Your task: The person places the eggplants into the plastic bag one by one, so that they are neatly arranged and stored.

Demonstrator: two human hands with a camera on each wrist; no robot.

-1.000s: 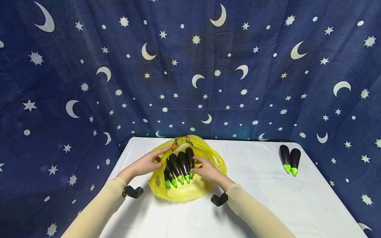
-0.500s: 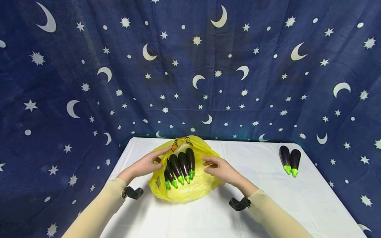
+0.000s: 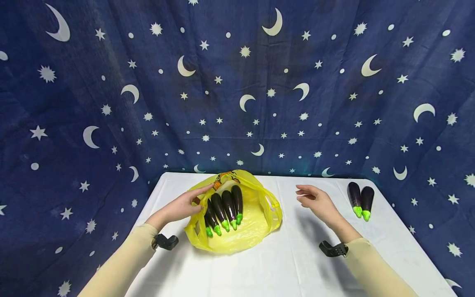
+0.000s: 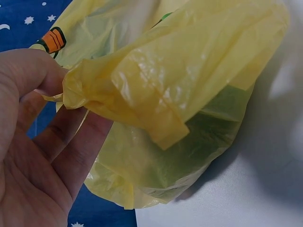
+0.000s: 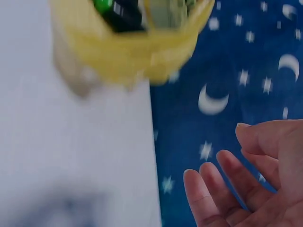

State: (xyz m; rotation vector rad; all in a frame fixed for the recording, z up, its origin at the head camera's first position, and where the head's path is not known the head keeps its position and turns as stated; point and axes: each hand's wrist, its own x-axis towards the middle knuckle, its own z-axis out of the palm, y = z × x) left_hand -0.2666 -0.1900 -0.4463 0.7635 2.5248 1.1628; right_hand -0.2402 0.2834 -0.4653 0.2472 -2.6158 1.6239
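A yellow plastic bag (image 3: 254, 235) lies with its mouth spread on the white table, and several dark purple eggplants (image 3: 219, 206) with green stems lie side by side inside it. My left hand (image 3: 183, 206) pinches the bag's left edge between thumb and fingers; the left wrist view shows the bunched plastic (image 4: 85, 90) there. My right hand (image 3: 319, 202) hovers over the table between the bag and two loose eggplants, holding nothing. Its fingers are loosely bent in the right wrist view. Those two eggplants, a left one (image 3: 354, 196) and a right one (image 3: 367, 200), lie at the far right.
The white-covered table (image 3: 230, 274) carries the bag at its left and the loose pair near its back right corner. Behind it hangs a dark blue curtain (image 3: 237, 119) with moons and stars. A bag handle (image 3: 273, 202) loops on the bag's right side.
My right hand has let go of the rightmost eggplant in the bag and moved right, out past the bag's edge. My left hand keeps its place on the bag.
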